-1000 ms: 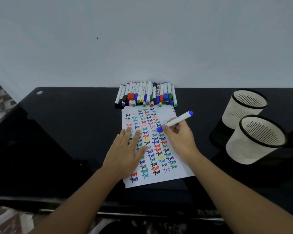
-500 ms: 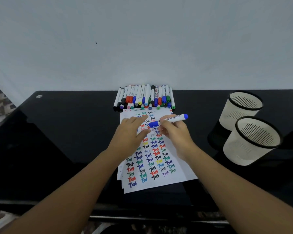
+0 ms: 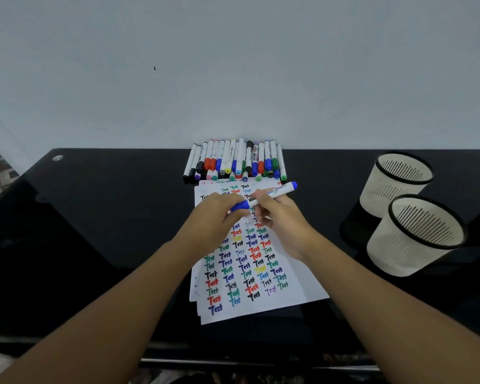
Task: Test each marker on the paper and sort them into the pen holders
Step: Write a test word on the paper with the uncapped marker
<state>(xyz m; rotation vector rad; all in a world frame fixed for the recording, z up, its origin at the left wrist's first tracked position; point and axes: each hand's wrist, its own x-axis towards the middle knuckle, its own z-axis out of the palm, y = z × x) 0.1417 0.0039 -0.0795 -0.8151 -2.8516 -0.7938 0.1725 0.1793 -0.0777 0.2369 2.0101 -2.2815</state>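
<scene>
Both hands' fingers (image 3: 263,196) clamp the blue marker (image 3: 263,197) above the paper (image 3: 297,284), well clear of the holders (image 3: 416,236).

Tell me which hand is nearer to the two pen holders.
Right. The right hand holds the blue marker over the paper, on the side toward the pen holders. The left hand grips the marker's cap end, farther away.

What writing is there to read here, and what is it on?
"Test": handwritten over and over in many colours on the paper.
Print on the blue marker held in both hands: too blurred to read.
Labels on the row of markers by the wall: too small to read.
Pen holders: no writing visible.
</scene>
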